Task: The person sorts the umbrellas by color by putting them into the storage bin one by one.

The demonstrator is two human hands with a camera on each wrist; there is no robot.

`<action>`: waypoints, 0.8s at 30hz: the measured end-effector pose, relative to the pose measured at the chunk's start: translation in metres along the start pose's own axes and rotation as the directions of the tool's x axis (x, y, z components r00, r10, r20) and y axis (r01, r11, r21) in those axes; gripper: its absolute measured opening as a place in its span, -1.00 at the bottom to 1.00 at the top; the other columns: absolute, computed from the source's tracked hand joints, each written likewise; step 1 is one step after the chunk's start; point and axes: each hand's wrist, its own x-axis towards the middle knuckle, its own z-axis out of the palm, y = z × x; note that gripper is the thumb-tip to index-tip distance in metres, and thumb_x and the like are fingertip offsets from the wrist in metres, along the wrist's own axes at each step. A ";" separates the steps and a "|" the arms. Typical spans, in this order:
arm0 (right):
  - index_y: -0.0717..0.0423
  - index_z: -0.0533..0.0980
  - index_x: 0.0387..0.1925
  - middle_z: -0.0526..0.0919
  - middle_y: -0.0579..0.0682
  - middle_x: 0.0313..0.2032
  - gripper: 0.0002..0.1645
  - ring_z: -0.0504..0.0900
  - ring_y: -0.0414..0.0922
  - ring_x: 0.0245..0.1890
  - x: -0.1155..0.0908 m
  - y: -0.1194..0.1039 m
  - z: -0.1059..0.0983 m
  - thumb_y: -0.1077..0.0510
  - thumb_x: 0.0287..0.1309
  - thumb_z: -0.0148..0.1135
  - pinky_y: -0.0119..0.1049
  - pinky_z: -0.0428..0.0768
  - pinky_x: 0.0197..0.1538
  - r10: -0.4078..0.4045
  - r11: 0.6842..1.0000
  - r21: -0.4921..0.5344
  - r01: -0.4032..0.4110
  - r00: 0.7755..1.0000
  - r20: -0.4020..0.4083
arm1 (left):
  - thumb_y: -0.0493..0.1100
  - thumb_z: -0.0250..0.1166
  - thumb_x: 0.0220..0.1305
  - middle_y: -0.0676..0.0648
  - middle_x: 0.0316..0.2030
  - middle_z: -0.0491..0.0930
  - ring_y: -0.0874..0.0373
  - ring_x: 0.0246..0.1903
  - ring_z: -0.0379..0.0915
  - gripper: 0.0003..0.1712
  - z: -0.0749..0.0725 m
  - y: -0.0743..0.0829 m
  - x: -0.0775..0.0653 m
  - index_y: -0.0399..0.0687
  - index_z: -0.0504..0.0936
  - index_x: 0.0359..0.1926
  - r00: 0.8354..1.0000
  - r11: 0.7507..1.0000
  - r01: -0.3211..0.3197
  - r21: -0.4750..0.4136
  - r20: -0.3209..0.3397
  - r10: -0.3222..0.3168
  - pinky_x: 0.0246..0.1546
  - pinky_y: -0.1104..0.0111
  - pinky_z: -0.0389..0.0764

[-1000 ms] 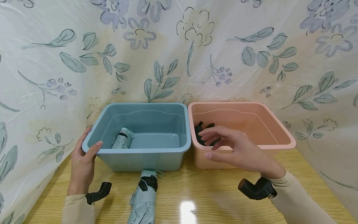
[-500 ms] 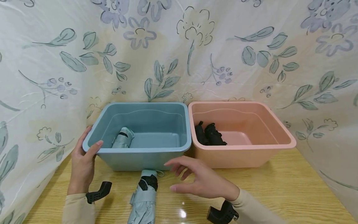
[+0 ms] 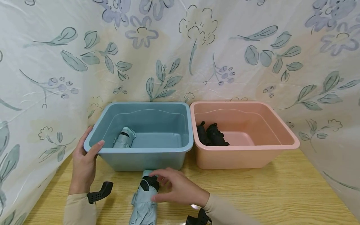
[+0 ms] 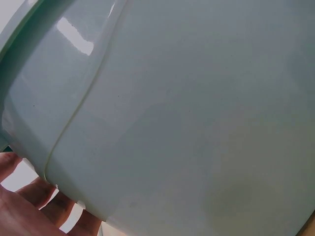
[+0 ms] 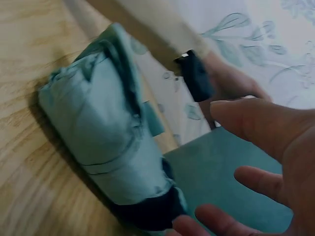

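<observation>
The left hand [image 3: 83,162] grips the near-left corner of the blue bin [image 3: 146,157], thumb curled over its rim; just right of it, the folded light-blue umbrella [image 3: 144,203] lies on the wooden table [image 3: 267,193] against the bin's front. The right hand [image 3: 177,189] rests on the umbrella's black-strapped end with fingers spread and relaxed, not closed round it.

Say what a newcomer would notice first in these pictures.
Two bins side by side against a flowered cloth: a blue bin holding a folded pale umbrella, and a pink bin holding black ones. In front, the right hand reaches onto an umbrella on the table, while the left hand grips the blue bin's corner.
</observation>
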 end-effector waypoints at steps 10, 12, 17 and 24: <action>-0.32 0.36 0.45 0.39 -0.15 -0.22 -0.16 0.36 -0.26 -0.31 0.014 -0.003 0.018 -0.28 0.17 0.41 -0.43 0.39 -0.31 0.103 0.971 -0.220 -0.093 0.994 0.032 | -0.22 0.22 0.47 -0.09 0.51 0.04 -0.05 0.41 0.02 -0.25 0.000 0.000 0.001 0.30 0.20 0.56 1.000 1.000 0.007 0.000 -0.004 -0.007 0.37 0.33 0.26; -0.35 0.38 0.43 0.41 -0.15 -0.18 -0.16 0.35 -0.27 -0.28 0.016 -0.004 0.021 -0.34 0.15 0.39 -0.41 0.40 -0.28 0.130 0.954 -0.274 -0.117 0.991 0.028 | -0.22 0.22 0.47 -0.09 0.51 0.04 -0.05 0.41 0.01 -0.25 0.000 0.000 0.001 0.30 0.20 0.56 1.000 1.000 0.006 0.002 -0.005 -0.006 0.37 0.33 0.25; -0.40 0.40 0.41 0.48 -0.03 0.10 -0.17 0.41 -0.21 -0.02 0.019 -0.001 0.030 -0.43 0.13 0.33 -0.24 0.52 -0.05 0.174 0.901 -0.406 -0.153 0.985 0.016 | -0.22 0.23 0.46 -0.09 0.51 0.04 -0.05 0.41 0.02 -0.25 0.000 0.001 0.001 0.29 0.20 0.56 1.000 1.000 0.009 0.000 -0.005 -0.009 0.36 0.34 0.26; -0.51 0.30 0.45 0.40 0.13 0.36 -0.12 0.34 0.17 0.38 0.020 0.001 0.035 -0.47 0.12 0.31 0.11 0.52 0.14 0.267 0.881 -0.414 -0.228 0.963 0.038 | -0.23 0.23 0.46 -0.08 0.52 0.04 -0.05 0.42 0.02 -0.25 0.000 0.001 0.002 0.31 0.21 0.55 1.000 1.000 0.013 0.005 -0.007 -0.013 0.38 0.31 0.26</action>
